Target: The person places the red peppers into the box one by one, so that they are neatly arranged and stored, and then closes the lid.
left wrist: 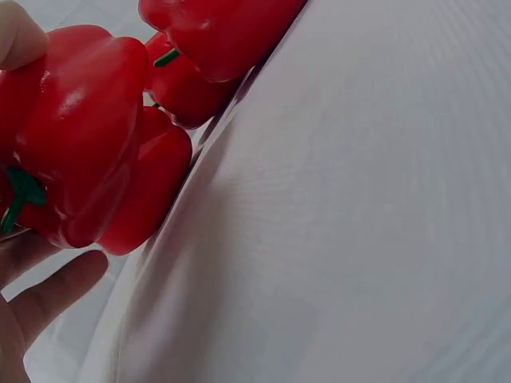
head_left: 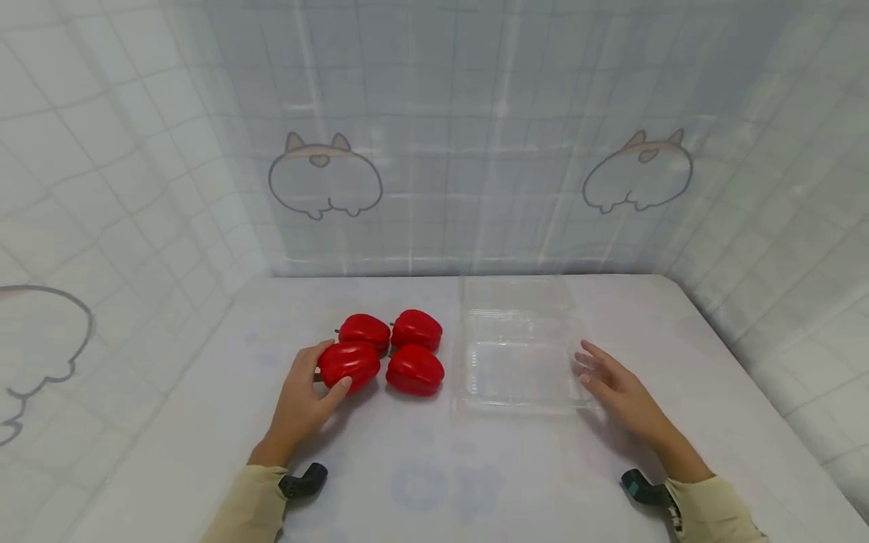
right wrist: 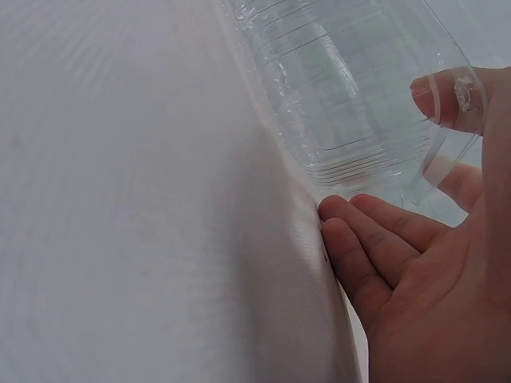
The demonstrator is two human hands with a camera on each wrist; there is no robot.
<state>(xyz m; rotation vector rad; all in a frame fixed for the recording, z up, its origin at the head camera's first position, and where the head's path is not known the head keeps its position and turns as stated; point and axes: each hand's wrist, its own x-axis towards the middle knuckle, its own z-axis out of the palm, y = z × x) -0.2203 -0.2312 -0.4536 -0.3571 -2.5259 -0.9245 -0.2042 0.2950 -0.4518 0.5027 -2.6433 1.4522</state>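
My left hand (head_left: 305, 390) grips a glossy red bell pepper (head_left: 349, 367), thumb on its near side and fingers at its far left. In the left wrist view this pepper (left wrist: 76, 136) shows its green stem and sits higher than the ones behind. Three more red peppers lie close by: one behind it (head_left: 365, 332), one at back right (head_left: 417, 330), one at front right (head_left: 416, 371). My right hand (head_left: 627, 403) rests at the right edge of a clear plastic container (head_left: 519, 407). Its fingers (right wrist: 367, 239) are fairly straight, and the transparent rim overlaps its thumb in the right wrist view.
Everything stands on a white-covered table (head_left: 407, 452). Behind and on both sides hangs a pale gridded curtain (head_left: 434, 151) with cartoon animal drawings. Dark wrist devices (head_left: 304, 480) show at both sleeves.
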